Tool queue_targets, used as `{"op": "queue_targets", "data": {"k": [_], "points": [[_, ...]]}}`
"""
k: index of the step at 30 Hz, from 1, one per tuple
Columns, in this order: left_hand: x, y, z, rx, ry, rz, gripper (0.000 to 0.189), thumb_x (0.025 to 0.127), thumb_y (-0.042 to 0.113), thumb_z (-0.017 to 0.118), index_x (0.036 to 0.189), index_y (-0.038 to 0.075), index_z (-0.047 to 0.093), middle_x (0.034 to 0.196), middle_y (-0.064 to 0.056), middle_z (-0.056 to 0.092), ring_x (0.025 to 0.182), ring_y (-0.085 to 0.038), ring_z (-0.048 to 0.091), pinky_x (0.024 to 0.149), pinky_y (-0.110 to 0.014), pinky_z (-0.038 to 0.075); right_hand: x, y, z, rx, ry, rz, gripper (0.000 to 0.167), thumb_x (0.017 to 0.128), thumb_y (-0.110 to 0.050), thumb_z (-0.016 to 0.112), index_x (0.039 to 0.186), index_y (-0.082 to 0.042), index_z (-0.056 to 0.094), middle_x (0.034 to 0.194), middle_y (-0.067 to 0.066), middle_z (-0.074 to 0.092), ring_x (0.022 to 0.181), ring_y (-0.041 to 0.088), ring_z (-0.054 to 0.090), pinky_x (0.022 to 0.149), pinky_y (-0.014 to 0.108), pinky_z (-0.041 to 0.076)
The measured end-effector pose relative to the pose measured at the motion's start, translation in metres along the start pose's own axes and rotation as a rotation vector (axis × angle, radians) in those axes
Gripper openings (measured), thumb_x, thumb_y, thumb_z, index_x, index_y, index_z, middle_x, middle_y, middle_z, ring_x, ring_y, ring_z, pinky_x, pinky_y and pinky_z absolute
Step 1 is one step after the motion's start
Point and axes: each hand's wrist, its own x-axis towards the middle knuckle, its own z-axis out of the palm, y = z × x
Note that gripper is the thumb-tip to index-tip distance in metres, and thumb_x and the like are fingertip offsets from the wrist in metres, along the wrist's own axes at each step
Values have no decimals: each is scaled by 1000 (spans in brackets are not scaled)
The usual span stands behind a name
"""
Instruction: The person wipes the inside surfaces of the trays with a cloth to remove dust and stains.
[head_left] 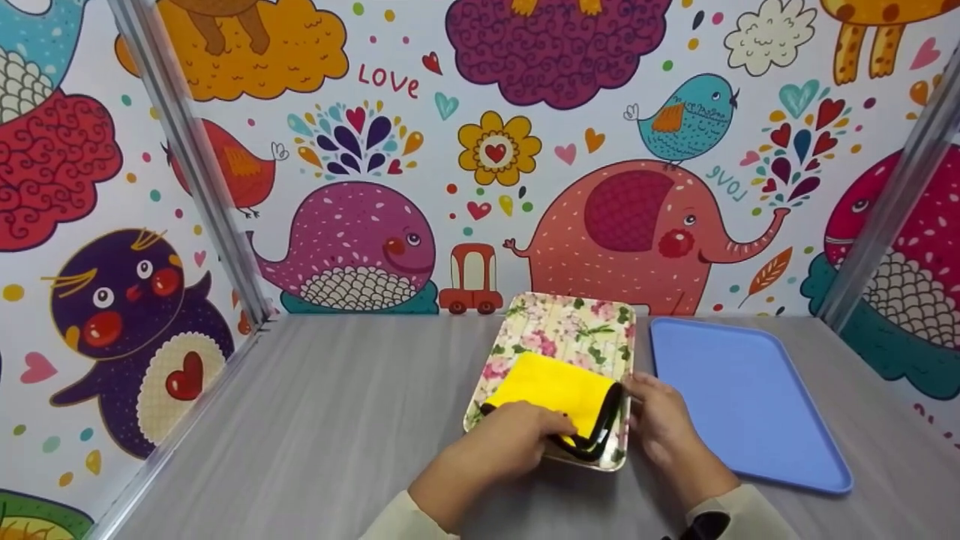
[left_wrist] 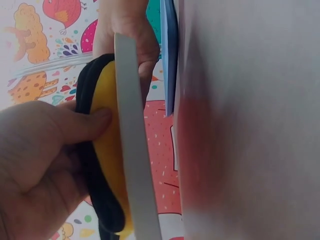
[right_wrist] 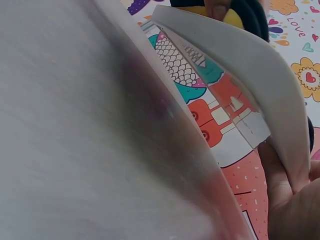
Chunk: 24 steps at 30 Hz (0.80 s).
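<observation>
Evidently the floral tray [head_left: 559,319] needs steadying, which would explain why the right hand [head_left: 664,416] grips its right edge, fingers on the underside, as the right wrist view shows. That view and the left wrist one show a gap between the tray and the grey surface [head_left: 337,420], so at least this near part is held up; whether the far end touches down I cannot tell. The left hand [head_left: 514,435] pinches the folded cloth [head_left: 555,382], thumb on one side and fingers bent round the other, and holds it against the tray's upper face, probably so that the layers keep together and lie close to it. The cloth covers much of the tray's near half, leaving the far half bare. A blue tray [head_left: 750,397] lies flat on the surface to the right, near the floral one but apart from it, where it seems to be out of the hands' way.

As for looks, the cloth is bright yellow with black edging, folded into a soft, thick pad, and a small pale label shows by its near right corner. The floral tray has rounded corners, pink blossoms and green leaves on cream, and a white underside.
</observation>
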Motion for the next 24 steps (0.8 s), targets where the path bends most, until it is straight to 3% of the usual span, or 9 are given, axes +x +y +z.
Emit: {"op": "queue_targets", "data": {"k": [4,12,16,19,24], "points": [[-2,-5,-2,-10,20,-17,36,97,8,69,128,26,76,125,12,75,119,-5,68,111,-29,50,0,-2,-1,11,-5,6,32,106,-12,56,134,1,53,84,-7,69,81,9,65,72,26,58],[-4,-18,-5,-1,56,-67,34,98,8,67,126,25,77,120,10,77,113,-5,70,108,-28,53,0,-3,-3,17,-14,7,23,106,-13,56,126,-4,57,88,-6,70,82,10,67,74,27,59],[-4,-24,-7,-9,68,-97,32,97,11,70,125,26,78,118,11,78,109,-6,70,108,-29,53,0,-4,-4,13,-17,-8,9,105,-13,57,108,-12,66,88,-7,68,79,9,67,67,24,56],[-4,-28,-7,-19,76,-111,33,94,12,74,124,25,78,116,11,78,105,-7,70,108,-30,53,1,-3,-4,12,-19,-16,14,106,-13,57,98,-16,68,86,-7,68,77,10,66,62,23,53],[-3,-32,-7,-25,99,-124,32,92,14,77,122,23,79,113,10,79,100,-7,69,106,-31,55,1,-3,-3,3,-17,-16,12,106,-13,56,104,-14,68,85,-7,70,77,10,67,62,24,54]]}}
